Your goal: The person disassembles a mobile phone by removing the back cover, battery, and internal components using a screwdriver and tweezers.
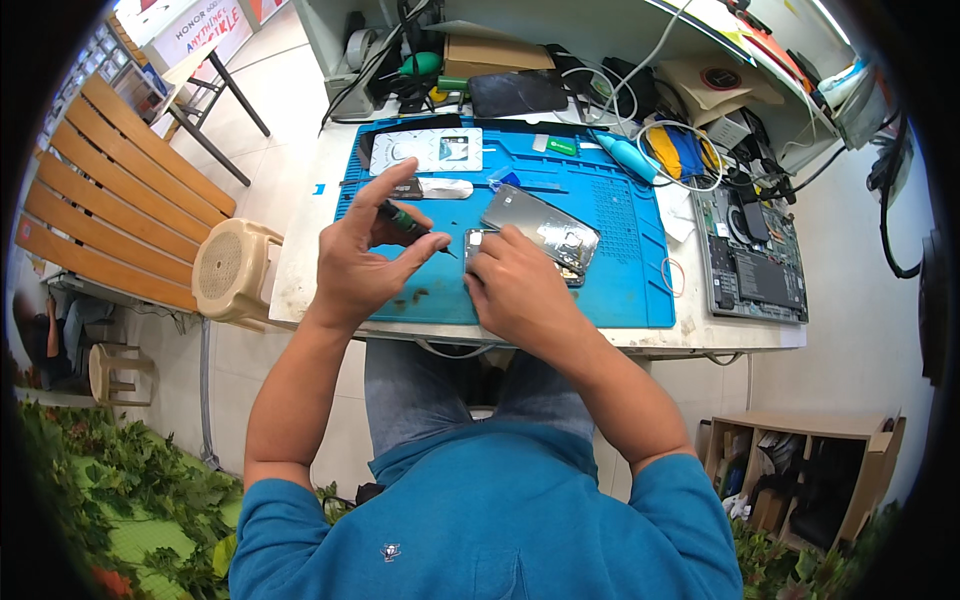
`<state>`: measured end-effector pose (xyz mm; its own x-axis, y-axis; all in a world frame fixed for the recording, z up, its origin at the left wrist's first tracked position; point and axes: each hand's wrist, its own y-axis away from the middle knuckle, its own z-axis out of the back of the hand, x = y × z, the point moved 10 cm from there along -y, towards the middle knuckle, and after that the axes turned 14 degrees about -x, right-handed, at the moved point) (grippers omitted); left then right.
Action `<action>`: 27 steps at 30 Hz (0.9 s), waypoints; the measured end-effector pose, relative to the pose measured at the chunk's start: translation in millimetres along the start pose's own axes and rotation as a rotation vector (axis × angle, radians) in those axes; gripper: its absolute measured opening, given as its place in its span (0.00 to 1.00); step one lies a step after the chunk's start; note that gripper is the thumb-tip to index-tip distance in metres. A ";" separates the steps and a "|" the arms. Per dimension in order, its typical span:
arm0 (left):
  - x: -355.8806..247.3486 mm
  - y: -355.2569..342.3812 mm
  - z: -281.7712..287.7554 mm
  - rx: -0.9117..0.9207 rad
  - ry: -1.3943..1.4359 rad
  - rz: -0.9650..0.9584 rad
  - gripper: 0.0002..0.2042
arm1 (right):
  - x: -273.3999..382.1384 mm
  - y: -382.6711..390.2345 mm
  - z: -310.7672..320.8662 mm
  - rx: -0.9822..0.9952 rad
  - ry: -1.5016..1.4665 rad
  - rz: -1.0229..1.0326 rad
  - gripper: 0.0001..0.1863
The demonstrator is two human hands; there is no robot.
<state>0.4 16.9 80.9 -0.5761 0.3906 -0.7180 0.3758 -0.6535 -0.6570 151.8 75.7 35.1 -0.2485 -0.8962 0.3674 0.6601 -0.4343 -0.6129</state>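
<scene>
One green-and-black screwdriver (405,221) is sitting in our left hand (350,250), the grip pinching it between thumb and fingers. With our right hand (517,285) we are touching an opened phone (473,239) on the table's blue mat (620,295), fingers bunched; whether they are clasping anything, we cannot tell. A grey panel (540,222) is overlapping it aslant. We are judging the phone light, stiff, slick and fragile, best held by its side edges.
</scene>
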 end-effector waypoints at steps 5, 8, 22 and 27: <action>5.3 4.7 15.2 -0.103 0.009 0.004 0.42 | 21.6 -16.5 -20.4 0.315 0.163 0.154 0.08; 11.6 9.6 20.6 -0.130 0.047 0.039 0.42 | 26.4 -23.5 -25.1 0.334 0.147 0.126 0.08; 18.2 14.8 31.1 -0.156 0.076 0.116 0.42 | -0.5 -31.7 -44.4 0.485 0.117 0.101 0.12; 17.1 16.7 26.5 -0.126 0.076 0.094 0.44 | -64.6 -14.2 61.6 0.233 0.183 -0.352 0.15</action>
<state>-22.3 -4.5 63.7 -0.4797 0.3824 -0.7897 0.5158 -0.6052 -0.6064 202.1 145.4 63.2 -0.5935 -0.7078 0.3833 0.6495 -0.7024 -0.2914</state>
